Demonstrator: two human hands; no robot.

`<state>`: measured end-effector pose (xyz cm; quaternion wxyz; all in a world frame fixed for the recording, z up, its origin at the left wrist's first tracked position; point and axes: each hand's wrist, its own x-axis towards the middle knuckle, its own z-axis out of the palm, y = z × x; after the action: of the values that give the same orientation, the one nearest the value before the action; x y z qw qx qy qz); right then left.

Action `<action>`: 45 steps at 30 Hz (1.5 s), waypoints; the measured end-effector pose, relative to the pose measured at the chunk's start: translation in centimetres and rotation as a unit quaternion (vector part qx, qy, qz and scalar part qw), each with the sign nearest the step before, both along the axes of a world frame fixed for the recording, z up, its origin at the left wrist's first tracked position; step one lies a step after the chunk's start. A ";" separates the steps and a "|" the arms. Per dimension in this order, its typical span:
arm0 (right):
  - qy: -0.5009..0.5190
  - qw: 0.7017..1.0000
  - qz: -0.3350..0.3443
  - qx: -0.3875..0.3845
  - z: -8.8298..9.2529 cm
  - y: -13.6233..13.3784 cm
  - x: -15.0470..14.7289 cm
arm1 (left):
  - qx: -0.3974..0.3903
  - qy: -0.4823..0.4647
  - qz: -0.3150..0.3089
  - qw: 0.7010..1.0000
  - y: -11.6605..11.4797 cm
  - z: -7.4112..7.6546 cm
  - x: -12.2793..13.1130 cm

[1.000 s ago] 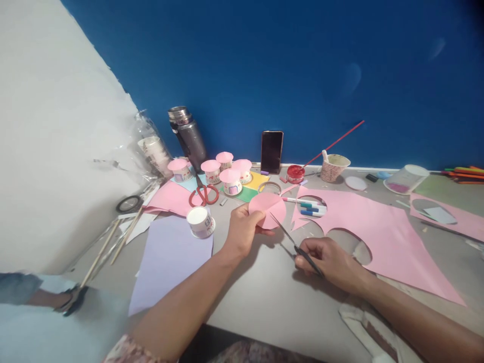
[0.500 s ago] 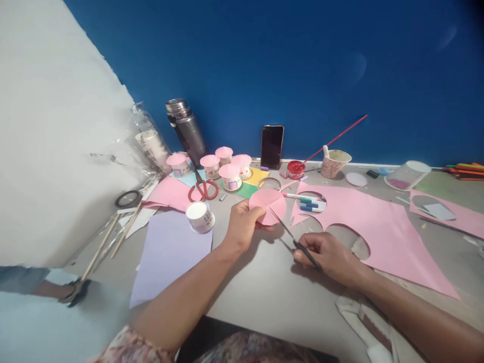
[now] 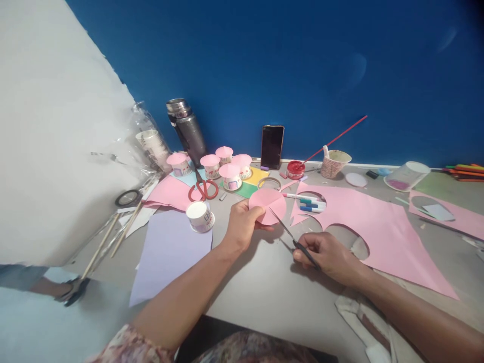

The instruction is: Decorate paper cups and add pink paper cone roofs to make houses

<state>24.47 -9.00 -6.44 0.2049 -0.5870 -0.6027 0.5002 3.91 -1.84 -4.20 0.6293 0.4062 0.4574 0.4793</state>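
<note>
Pink circle (image 3: 278,200): one paper disc, held up just above the table (image 3: 242,297), in front of the pink-topped cups and left of the cut pink sheet
Left hand (image 3: 241,227): one, pinching the disc at its left edge, thumb on top and fingers beneath
Black-handled scissors (image 3: 308,254): one pair, tips over the disc near its middle; whether the blades bite the paper, I cannot tell
Right hand (image 3: 329,256): one, closed round the scissors' handles
Pink-topped cups (image 3: 231,182): five, grouped behind the disc, each under its own pink paper top
Uncovered cup (image 3: 199,217): one, upside down, at the edge of the lavender sheet (image 3: 170,262)
Red-handled scissors (image 3: 204,190): one pair, just behind that cup
Cut pink sheet (image 3: 393,227): one, with at least two round openings; several markers (image 3: 312,205) lie at one, too overlapped to count
Phone (image 3: 272,147): one, upright against the blue wall (image 3: 242,65)
Flask (image 3: 189,136): one, standing behind the topped cups
Red paint pot (image 3: 295,172): one, with one brush (image 3: 336,139) leaning in it
Black tape roll (image 3: 127,198): one, far left
</note>
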 end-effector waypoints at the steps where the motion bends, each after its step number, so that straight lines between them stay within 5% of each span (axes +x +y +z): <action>1: 0.001 1.000 0.000 0.001 0.0 0.0 0.0 | 0.001 0.000 0.000 1.000 0.0 0.0 0.0; 45: 0.036 0.999 -0.007 -0.002 -0.2 0.1 0.2 | -0.013 -0.006 -0.024 1.000 -0.2 0.1 -0.1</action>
<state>24.66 -8.87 -6.63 0.2289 -0.5732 -0.5896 0.5210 3.86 -2.05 -4.07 0.6488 0.4061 0.4502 0.4598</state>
